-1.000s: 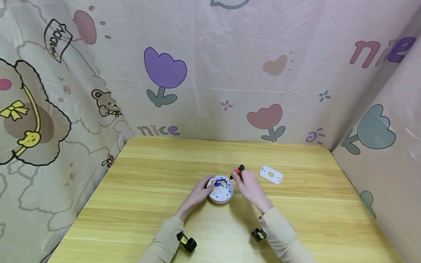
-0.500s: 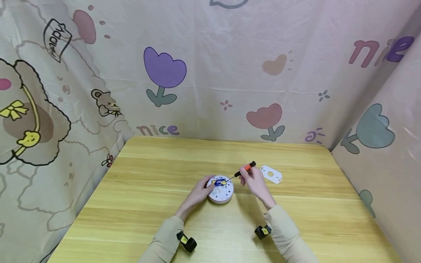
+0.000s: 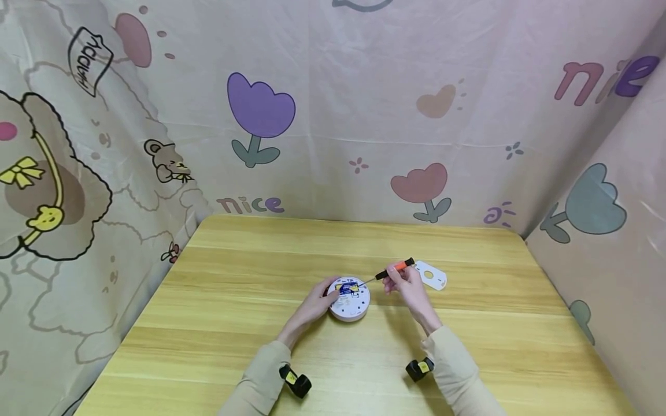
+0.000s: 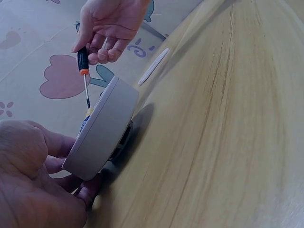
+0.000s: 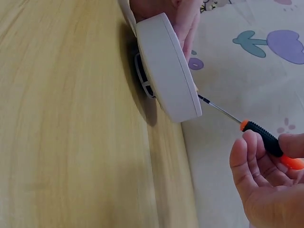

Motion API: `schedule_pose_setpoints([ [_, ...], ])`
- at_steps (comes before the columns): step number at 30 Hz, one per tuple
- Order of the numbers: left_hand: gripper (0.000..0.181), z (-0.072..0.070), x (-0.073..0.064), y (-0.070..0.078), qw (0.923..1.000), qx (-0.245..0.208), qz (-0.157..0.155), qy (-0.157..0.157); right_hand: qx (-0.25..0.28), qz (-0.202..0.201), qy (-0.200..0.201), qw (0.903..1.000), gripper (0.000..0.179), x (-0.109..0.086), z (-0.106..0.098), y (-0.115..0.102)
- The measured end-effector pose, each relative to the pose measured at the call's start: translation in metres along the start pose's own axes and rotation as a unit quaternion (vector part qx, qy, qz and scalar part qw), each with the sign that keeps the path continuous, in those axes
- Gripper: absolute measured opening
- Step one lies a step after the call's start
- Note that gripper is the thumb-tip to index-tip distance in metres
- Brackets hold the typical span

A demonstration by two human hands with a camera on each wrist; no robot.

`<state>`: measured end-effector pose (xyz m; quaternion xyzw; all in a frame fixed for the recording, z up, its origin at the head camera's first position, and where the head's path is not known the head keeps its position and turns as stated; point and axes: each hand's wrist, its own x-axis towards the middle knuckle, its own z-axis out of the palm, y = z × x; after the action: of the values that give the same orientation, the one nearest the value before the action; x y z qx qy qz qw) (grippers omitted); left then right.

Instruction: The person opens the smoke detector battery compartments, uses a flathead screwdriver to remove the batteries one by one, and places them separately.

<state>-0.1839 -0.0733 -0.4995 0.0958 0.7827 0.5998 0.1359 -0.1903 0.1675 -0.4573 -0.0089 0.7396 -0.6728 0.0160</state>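
My left hand (image 3: 314, 303) grips the left edge of a round white smoke alarm (image 3: 351, 310), thumb on its face and fingers underneath. In the left wrist view the alarm (image 4: 102, 133) stands tilted close over the table, a dark grille showing below. Set in its face is a blue and yellow battery (image 3: 347, 287), partly behind the thumb. My right hand (image 3: 412, 290) holds an orange and black screwdriver (image 3: 399, 267) by its handle, between thumb and fingers. In the right wrist view the screwdriver (image 5: 261, 137) slants toward the alarm, its tip right at the battery's edge.
A white oblong plate (image 3: 439, 279) with a round centre hole lies on the wooden table (image 3: 250, 254), just behind the right hand. Black wrist cameras hang at both sleeves, the left camera (image 3: 295, 382) close over the tabletop. A patterned curtain (image 3: 333, 115) surrounds the table.
My right hand has moved to the right and tipped the screwdriver from steep to a lower slant, its tip staying at the battery. The left hand and the smoke alarm have hardly moved.
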Motion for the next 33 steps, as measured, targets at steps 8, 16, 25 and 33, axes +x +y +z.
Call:
schedule_pose_setpoints([
  [8, 0.05, 0.0, -0.001, 0.002, 1.0, -0.005, 0.001, 0.0, -0.16, -0.075, -0.002, 0.9844, 0.024, -0.007, 0.01, -0.012],
  [16, 0.049, 0.0, 0.0, 0.001, 1.0, -0.003, 0.0, -0.002, -0.011, 0.002, 0.007, 0.9999, 0.022, 0.0, 0.003, -0.003],
  [25, 0.047, -0.001, 0.001, 0.0, 0.9998, -0.001, 0.019, -0.005, 0.053, 0.013, 0.006, 0.9985, 0.021, 0.001, -0.003, 0.0],
  [33, 0.047, -0.001, 0.0, 0.001, 0.9999, -0.002, 0.015, -0.002, 0.055, 0.003, 0.014, 0.9984, 0.021, -0.001, -0.003, 0.0],
])
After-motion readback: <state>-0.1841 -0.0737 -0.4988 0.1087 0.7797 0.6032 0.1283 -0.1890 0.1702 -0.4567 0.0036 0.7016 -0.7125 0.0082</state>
